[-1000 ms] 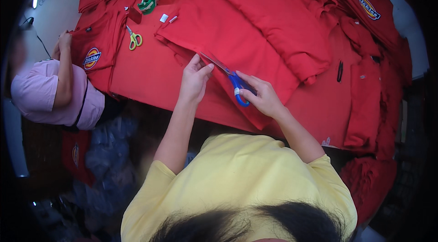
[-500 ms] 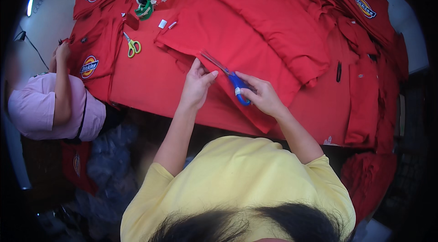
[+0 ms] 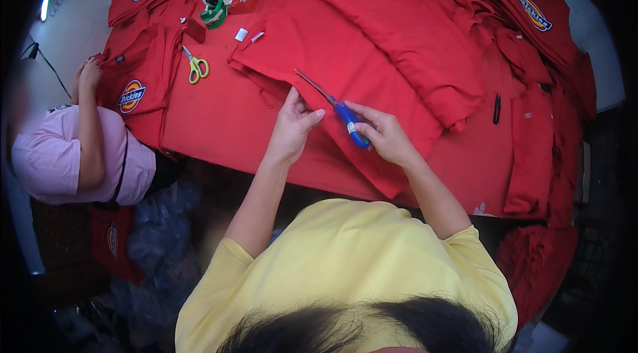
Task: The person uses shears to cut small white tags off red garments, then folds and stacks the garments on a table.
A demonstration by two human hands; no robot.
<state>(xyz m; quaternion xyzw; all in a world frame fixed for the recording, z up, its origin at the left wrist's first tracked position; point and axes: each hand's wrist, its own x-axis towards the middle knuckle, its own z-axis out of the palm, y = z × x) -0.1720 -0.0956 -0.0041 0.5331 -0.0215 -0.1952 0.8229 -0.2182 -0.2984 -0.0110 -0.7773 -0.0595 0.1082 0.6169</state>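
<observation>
A red garment (image 3: pixel 345 67) lies spread in front of me, its near edge running diagonally past both hands. My left hand (image 3: pixel 292 128) is at this edge, index fingertip and thumb against the cloth; the other fingers are partly hidden. My right hand (image 3: pixel 387 139) grips scissors (image 3: pixel 350 123) with blue handles. Their narrow blades point to the far left across the garment's edge, above my left fingertips, and look nearly together. Whether they touch a thread is too small to tell.
Yellow-handled scissors (image 3: pixel 197 67) lie on the red-covered table (image 3: pixel 212 127) at the left, near tape dispensers (image 3: pixel 214 10). A black slim tool (image 3: pixel 497 108) rests at the right. Stacked red garments (image 3: pixel 531 14) surround the work. A co-worker in a pink shirt (image 3: pixel 63 153) handles garments at the left.
The blades, slightly apart before, have come together. Both hands stay nearly in place while the whole view shifts slightly. The co-worker's hands have moved a little on the garments.
</observation>
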